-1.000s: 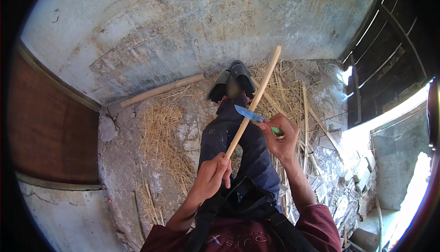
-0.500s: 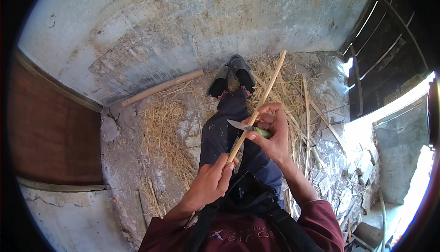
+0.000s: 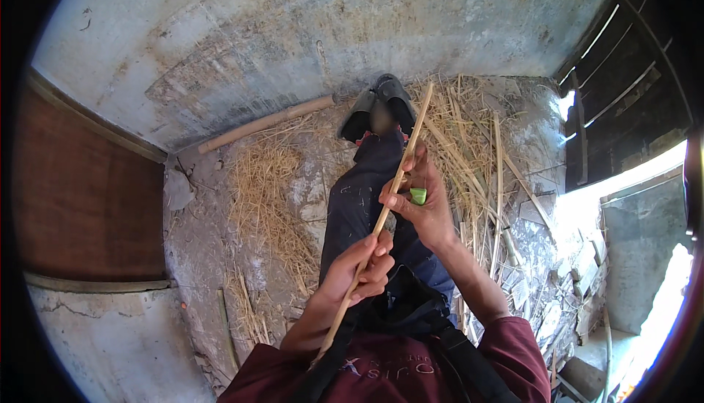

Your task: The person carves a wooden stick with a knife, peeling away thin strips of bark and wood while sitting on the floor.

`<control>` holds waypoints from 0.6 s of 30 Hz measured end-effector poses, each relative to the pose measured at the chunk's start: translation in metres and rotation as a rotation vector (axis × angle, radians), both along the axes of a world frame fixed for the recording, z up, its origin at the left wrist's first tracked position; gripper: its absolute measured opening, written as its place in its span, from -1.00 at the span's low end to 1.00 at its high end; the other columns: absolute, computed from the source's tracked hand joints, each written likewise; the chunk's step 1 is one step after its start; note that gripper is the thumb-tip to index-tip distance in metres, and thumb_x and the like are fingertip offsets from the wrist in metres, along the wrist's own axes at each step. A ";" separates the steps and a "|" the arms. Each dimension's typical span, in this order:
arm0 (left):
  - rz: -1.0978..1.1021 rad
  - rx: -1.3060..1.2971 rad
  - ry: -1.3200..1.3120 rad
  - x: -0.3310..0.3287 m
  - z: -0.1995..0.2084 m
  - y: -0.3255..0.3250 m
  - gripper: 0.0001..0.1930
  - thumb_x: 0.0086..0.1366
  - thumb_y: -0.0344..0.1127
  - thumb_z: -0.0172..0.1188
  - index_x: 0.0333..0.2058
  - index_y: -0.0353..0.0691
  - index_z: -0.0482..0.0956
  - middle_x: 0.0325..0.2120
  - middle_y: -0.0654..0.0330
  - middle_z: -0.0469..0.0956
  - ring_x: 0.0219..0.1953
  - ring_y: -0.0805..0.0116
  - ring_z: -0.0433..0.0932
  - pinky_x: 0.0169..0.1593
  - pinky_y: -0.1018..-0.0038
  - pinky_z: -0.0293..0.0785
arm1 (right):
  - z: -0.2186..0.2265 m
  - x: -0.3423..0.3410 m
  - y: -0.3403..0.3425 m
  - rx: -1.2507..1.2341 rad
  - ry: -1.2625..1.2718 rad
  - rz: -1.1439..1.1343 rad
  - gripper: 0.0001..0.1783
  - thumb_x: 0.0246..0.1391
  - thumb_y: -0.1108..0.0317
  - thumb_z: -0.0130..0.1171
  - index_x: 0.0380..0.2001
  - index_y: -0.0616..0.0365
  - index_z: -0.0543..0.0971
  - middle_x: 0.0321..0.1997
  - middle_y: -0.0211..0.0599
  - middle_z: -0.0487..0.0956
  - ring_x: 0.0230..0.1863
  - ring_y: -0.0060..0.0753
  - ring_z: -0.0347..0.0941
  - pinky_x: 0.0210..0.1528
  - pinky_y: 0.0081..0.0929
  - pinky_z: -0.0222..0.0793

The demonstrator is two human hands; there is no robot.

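A long, thin pale bamboo strip (image 3: 418, 126) slants across in front of my legs, its upper end near my shoes and its lower end by my shirt. My left hand (image 3: 359, 267) is closed round the lower part of the strip. Higher up, my right hand (image 3: 427, 209) has its thumb and fingers against the strip. That hand also grips a knife by its green handle (image 3: 418, 196), which shows in the palm. The blade cannot be made out behind the fingers and strip.
Yellowish shavings (image 3: 268, 190) cover the floor at left. Several bamboo strips (image 3: 499, 168) lie at right. A thick pole (image 3: 268, 124) rests along the stained wall (image 3: 293, 29). Rubble (image 3: 587, 271) is heaped far right, and a brown panel (image 3: 92, 190) stands at left.
The strip has slid down between my hands, so its lower end now reaches past my left hand to my shirt. The knife has turned and its blade no longer shows.
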State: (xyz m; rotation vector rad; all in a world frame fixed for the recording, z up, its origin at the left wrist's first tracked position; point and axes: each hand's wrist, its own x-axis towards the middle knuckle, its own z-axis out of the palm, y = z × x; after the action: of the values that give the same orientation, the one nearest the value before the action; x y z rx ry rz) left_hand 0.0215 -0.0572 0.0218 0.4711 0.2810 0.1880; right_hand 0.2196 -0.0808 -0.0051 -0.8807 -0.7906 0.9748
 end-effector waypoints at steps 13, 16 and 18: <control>0.192 0.561 0.301 -0.011 0.031 -0.024 -0.67 0.70 -0.02 -0.09 -0.09 -0.18 0.37 -0.55 0.43 0.17 -0.55 0.66 0.11 -0.46 0.58 -0.01 | 0.018 0.007 -0.044 0.067 -0.724 -0.139 -0.65 0.24 0.22 0.47 -0.08 0.17 0.58 -0.29 -0.25 0.71 -0.31 -0.32 0.71 -0.26 -0.39 0.57; 0.230 0.624 0.315 -0.011 0.022 -0.028 -0.66 0.70 -0.01 -0.09 -0.06 -0.21 0.38 -0.55 0.42 0.19 -0.54 0.64 0.12 -0.45 0.57 0.04 | 0.027 -0.002 -0.042 0.198 -0.868 -0.146 -0.65 0.07 0.22 0.58 -0.18 0.09 0.66 -0.38 -0.30 0.69 -0.42 -0.18 0.68 -0.42 -0.35 0.54; 0.252 0.690 0.327 -0.011 0.021 -0.029 -0.63 0.71 -0.02 -0.10 0.02 -0.26 0.41 -0.55 0.41 0.21 -0.54 0.63 0.14 -0.45 0.55 0.07 | 0.024 -0.004 -0.042 0.236 -0.937 -0.173 -0.67 0.04 0.24 0.60 -0.19 0.08 0.68 -0.40 -0.33 0.68 -0.47 -0.24 0.66 -0.49 -0.39 0.49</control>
State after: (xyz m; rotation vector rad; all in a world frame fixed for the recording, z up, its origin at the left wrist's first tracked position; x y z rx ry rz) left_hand 0.0108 -0.0865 0.0426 1.1567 0.6013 0.4610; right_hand 0.2156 -0.1224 0.0188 -1.1763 -1.5495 0.2579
